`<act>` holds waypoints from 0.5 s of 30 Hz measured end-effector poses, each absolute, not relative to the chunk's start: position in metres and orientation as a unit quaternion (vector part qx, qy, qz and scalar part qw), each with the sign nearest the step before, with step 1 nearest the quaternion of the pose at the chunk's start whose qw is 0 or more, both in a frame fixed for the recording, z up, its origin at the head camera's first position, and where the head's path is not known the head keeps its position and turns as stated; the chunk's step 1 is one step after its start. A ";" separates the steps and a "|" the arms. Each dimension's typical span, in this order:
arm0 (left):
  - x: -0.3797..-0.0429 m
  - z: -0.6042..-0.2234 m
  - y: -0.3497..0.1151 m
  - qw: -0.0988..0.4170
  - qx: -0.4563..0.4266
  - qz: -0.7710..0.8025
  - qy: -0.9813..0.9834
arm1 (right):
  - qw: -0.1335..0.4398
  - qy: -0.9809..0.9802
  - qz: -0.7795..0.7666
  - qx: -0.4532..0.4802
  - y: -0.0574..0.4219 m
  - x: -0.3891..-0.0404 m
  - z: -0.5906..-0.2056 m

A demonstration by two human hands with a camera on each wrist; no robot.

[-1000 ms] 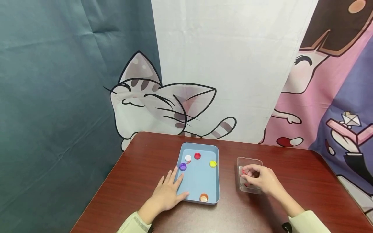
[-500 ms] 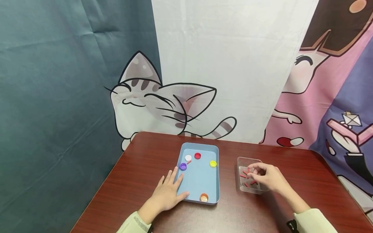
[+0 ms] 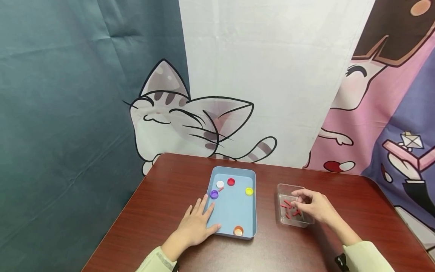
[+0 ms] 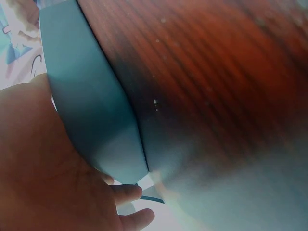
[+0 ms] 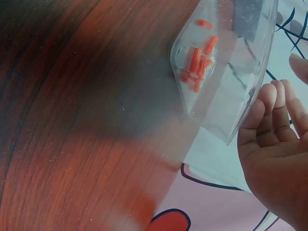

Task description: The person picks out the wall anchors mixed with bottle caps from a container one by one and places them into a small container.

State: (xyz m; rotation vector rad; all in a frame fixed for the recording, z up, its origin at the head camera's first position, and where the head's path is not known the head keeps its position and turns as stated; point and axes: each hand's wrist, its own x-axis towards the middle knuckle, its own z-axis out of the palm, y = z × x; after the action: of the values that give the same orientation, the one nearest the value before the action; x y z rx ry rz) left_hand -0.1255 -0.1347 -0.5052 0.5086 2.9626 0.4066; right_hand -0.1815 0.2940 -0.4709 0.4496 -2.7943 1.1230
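In the head view my left hand [image 3: 193, 227] rests with spread fingers on the left rim of a blue tray [image 3: 231, 211]. Inside the tray sit a white cap [image 3: 220, 184], a red cap [image 3: 231, 182], a purple cap [image 3: 214, 194], a yellow cap [image 3: 249, 191] and an orange cap [image 3: 238, 231]. One short red stick [image 3: 221, 189] lies between the white and purple caps. My right hand [image 3: 314, 205] hovers over a clear plastic box [image 3: 284, 219], thumb and fingers loosely bent and apart, nothing visible between them. Several red sticks [image 5: 195, 60] lie in that box.
Both containers stand on a reddish-brown wooden table [image 3: 170, 181], the box to the right of the tray with a strip of table between. Behind rises a cloth backdrop [image 3: 282, 75] with a cartoon cat.
My right hand has drawn back a little to the right above the box, uncovering more red sticks. The red stick seen at its fingertips earlier no longer shows there. My left hand stays put.
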 end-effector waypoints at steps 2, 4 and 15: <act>-0.126 -0.505 -0.135 0.053 0.168 0.134 0.975 | 0.050 -0.917 0.366 0.149 0.293 -0.182 -0.471; -0.125 -0.505 -0.135 0.053 0.167 0.133 0.976 | 0.056 -0.918 0.364 0.151 0.292 -0.182 -0.470; -0.125 -0.504 -0.134 0.055 0.166 0.136 0.975 | 0.030 -0.904 0.403 0.139 0.259 -0.188 -0.467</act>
State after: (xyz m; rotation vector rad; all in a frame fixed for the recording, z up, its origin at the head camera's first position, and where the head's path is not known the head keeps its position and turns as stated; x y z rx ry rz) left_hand -0.1252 -0.1342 -0.5035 0.5026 2.9613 0.4137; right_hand -0.1879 0.2591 -0.4670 0.4290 -2.7868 1.2425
